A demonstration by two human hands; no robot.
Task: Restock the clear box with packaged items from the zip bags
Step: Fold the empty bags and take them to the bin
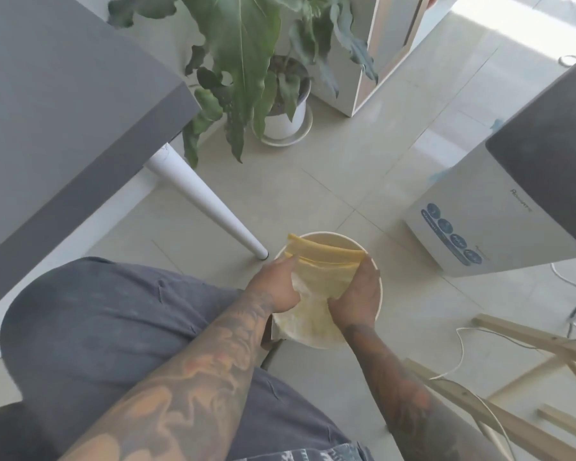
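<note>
A yellow-tinted zip bag (323, 261) with a yellow zip strip along its top lies over a round white bin (378, 294) on the floor. My left hand (278, 287) grips the bag's left side. On the bag's right side my right hand (356, 296) grips the plastic, fingers curled into it. The bag's lower part hangs down inside the bin. What the bag contains cannot be made out. No clear box is in view.
A grey table (64, 111) with a white leg (207, 207) stands at left. A potted plant (280, 104) is behind. A white appliance (499, 207) stands at right. Wooden slats (529, 344) and a white cable (463, 361) lie at lower right. My knee (97, 311) is at lower left.
</note>
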